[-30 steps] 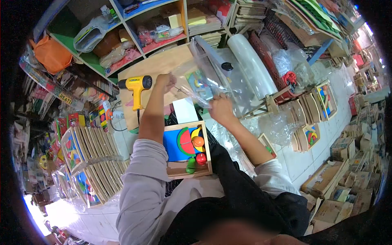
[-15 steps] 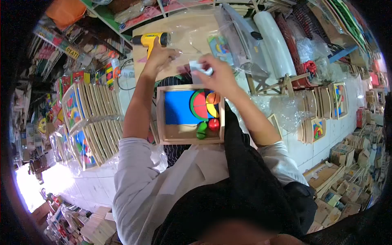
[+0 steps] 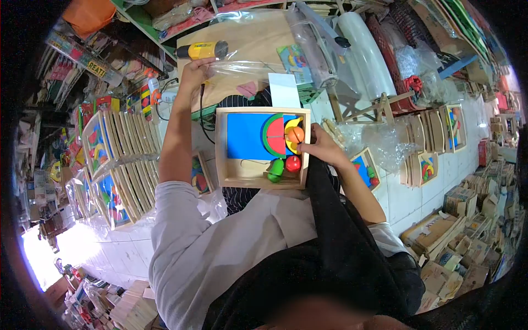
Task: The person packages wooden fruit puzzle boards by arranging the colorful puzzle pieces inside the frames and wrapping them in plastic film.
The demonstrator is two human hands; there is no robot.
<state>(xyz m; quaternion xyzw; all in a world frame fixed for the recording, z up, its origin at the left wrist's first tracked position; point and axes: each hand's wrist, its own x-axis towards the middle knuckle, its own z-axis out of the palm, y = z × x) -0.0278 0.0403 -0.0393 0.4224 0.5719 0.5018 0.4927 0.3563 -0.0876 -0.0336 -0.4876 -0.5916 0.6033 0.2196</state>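
My left hand (image 3: pixel 196 72) is closed round the handle of a yellow heat gun (image 3: pixel 201 50), whose dark nozzle points right above the worktable. On my lap sits a shallow wooden tray (image 3: pixel 221 148), and my right hand (image 3: pixel 325 146) grips its right wall with the thumb over the rim. Inside lie a blue board (image 3: pixel 245 135), a watermelon-shaped piece (image 3: pixel 275 137), an orange ball (image 3: pixel 296 135), a yellow curved piece (image 3: pixel 291 125), a red ball (image 3: pixel 292 163) and a green piece (image 3: pixel 276 168). A white card (image 3: pixel 283 89) stands out beyond the tray's far edge.
Clear plastic film (image 3: pixel 247 67) lies across the worktable (image 3: pixel 242 36) beside a picture sheet (image 3: pixel 295 63). A large plastic roll (image 3: pixel 366 55) is at the right. Stacked wooden trays (image 3: pixel 129 165) stand on the left, with more trays (image 3: pixel 426 148) on the right. A cable (image 3: pixel 204 113) hangs by my left forearm.
My left hand has closed round the heat gun's handle; its fingers were loose before. My right hand has left the white card and come down to the tray's right wall.
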